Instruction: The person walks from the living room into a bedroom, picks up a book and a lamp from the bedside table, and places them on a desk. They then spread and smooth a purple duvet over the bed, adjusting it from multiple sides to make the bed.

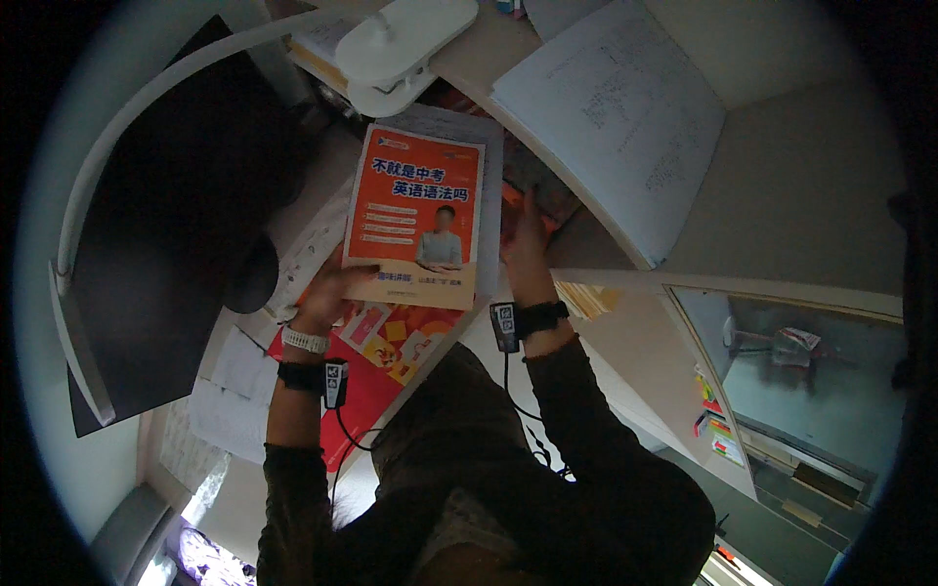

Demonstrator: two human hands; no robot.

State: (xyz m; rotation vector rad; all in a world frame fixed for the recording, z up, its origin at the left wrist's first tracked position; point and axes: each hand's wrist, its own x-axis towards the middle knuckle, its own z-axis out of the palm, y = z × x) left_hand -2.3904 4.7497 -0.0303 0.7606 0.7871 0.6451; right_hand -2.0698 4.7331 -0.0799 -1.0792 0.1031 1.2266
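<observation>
An orange booklet (414,216) with a person's picture and writing on its cover lies in front of me, on top of white papers (489,205). My left hand (330,289) grips the booklet's lower left edge, its thumb over the cover. At the right side of the papers is my right hand (526,227), fingers stretched upward beside an orange-red item (513,194); whether it holds the papers' edge is hard to tell. Below the booklet lies a red folder or sheet (359,388) with a colourful print. Each wrist wears a black strap with a small wired device.
A black monitor (168,242) stands at the left, beneath the curved arm of a white lamp (410,36). Written sheets (615,124) lie on a raised surface at the upper right. More papers (234,403) lie at the lower left, and a glass-fronted cabinet (813,366) is at the right.
</observation>
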